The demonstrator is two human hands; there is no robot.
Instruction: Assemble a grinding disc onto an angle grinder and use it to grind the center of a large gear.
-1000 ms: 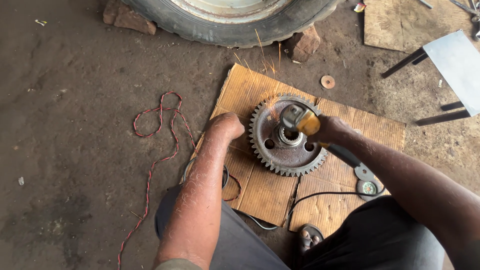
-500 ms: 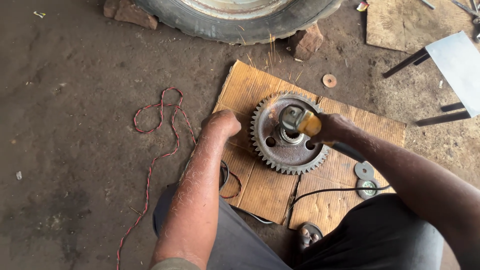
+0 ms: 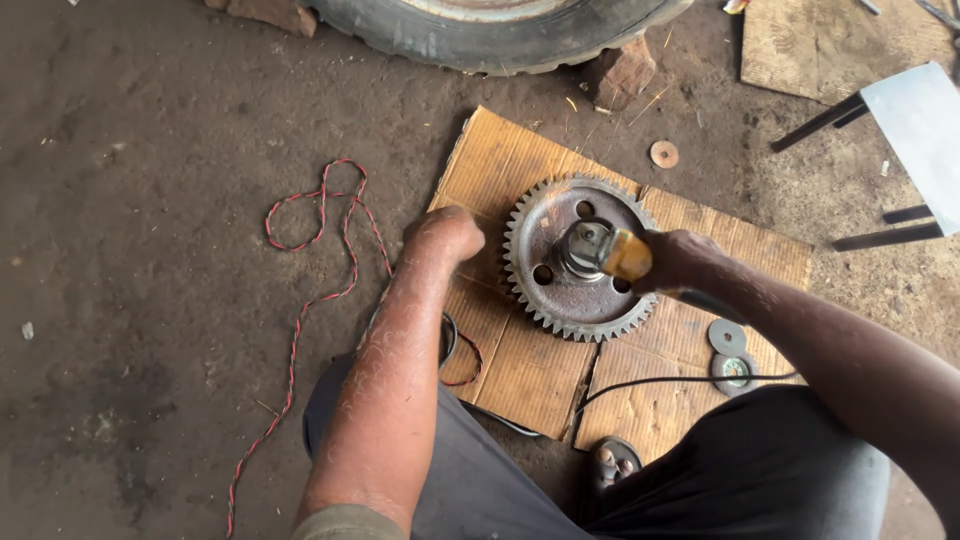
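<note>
While the right hand [image 3: 685,262] grips a yellow grinder [image 3: 625,254] on the gear's [image 3: 575,258] hub, the left hand [image 3: 445,235], seemingly fisted at nine o'clock, should brace the gear firmly.

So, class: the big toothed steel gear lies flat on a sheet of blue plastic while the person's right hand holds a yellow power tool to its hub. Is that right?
Not quite. The head view shows the big toothed steel gear on brown corrugated cardboard, not blue plastic. The right hand does hold the yellow power tool at its hub.

No packages, labels, signs or screens visible; only flattened brown cardboard sheet [image 3: 520,370] on ground.
</note>
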